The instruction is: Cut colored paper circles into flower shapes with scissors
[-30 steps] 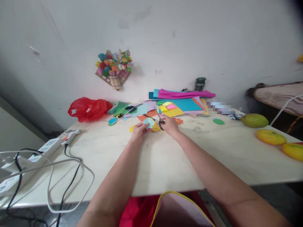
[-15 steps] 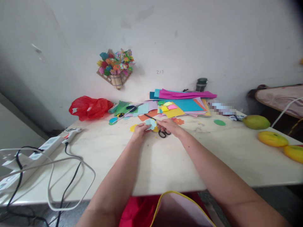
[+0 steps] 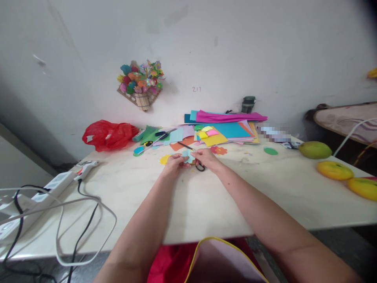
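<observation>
My left hand (image 3: 176,161) is closed on the left side of a light blue flower-shaped paper cutout (image 3: 188,155). My right hand (image 3: 205,157) is closed round black scissors (image 3: 200,168); a handle loop hangs below the palm and the blade points up and left behind the cutout. Fingertips of that hand also reach the cutout's right edge. Just left of my left hand lies a yellow cutout (image 3: 164,159), partly covered. An orange-red flower cutout (image 3: 218,150) rests on the table beyond my right hand.
Coloured sheets (image 3: 232,131) are piled at the back. A red plastic bag (image 3: 108,135) sits at back left, near a second pair of scissors (image 3: 162,135). Power strips (image 3: 55,188) and cables lie left. A green oval (image 3: 270,151) and several mangoes (image 3: 335,169) are on the right.
My right hand has moved slightly left, its fingertips now at the light blue cutout's edge. The scissors have turned, with less of the handles showing. The whole view has shifted a little.
</observation>
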Demonstrator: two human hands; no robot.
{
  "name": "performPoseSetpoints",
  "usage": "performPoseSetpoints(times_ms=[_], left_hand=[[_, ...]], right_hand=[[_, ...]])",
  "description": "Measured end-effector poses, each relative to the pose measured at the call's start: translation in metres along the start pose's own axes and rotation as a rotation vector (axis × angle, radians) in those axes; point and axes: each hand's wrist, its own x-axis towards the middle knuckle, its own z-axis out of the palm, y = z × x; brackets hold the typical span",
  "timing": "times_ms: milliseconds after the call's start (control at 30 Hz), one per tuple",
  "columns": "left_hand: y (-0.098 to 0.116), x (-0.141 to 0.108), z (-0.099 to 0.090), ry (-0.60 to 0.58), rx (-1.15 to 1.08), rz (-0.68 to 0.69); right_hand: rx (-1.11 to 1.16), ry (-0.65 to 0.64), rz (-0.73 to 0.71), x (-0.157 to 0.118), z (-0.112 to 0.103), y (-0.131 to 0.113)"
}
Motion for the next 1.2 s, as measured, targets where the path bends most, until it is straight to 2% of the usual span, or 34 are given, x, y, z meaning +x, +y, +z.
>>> performPoseSetpoints(times_ms=[333,733,1200], left_hand=[[0.0005,0.0004,0.0009,0.006,-0.005,-0.011],[-0.0028,0.0038,-0.0014,0.019,-0.019,-0.009],[-0.0059,0.0079,-0.0043,0.026,-0.061,0.029]], right_hand=[[-0.009,0.068,0.005,0.0012,0.0028,-0.0006],[-0.023,0.075,0.004,0.0019,0.0053,0.0007],[0.009,0.128,-0.067,-0.0015,0.0098,-0.0011]])
